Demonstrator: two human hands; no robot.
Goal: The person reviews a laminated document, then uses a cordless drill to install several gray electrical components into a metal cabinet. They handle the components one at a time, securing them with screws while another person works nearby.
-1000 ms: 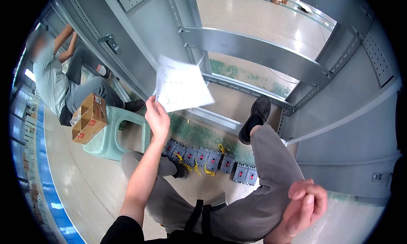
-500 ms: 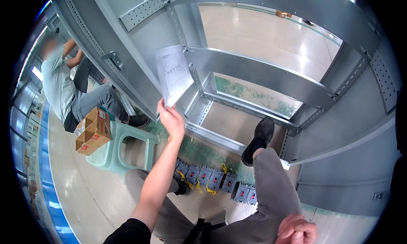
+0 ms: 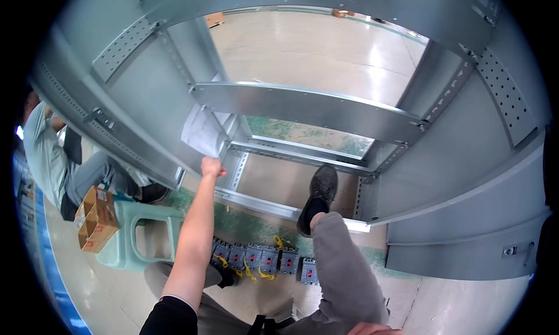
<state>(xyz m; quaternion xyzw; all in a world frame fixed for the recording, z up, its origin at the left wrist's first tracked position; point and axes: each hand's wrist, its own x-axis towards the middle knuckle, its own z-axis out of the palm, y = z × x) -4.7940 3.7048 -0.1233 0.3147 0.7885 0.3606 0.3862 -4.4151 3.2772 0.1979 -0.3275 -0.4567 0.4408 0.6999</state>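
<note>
The sheet of paper (image 3: 202, 132) is now further forward than half a second ago, inside the grey metal cabinet frame (image 3: 303, 105). The left hand (image 3: 212, 167) grips its lower edge, arm stretched out. The right hand (image 3: 372, 329) is at the bottom edge; its state cannot be told. Circuit breakers (image 3: 262, 258) lie on the floor below, beside a green stool (image 3: 137, 236).

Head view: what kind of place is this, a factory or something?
Probably an electrical-cabinet assembly workshop: a large grey metal cabinet frame with perforated rails, a row of circuit breakers on the polished floor, and the left hand holding a paper sheet against the frame.
</note>
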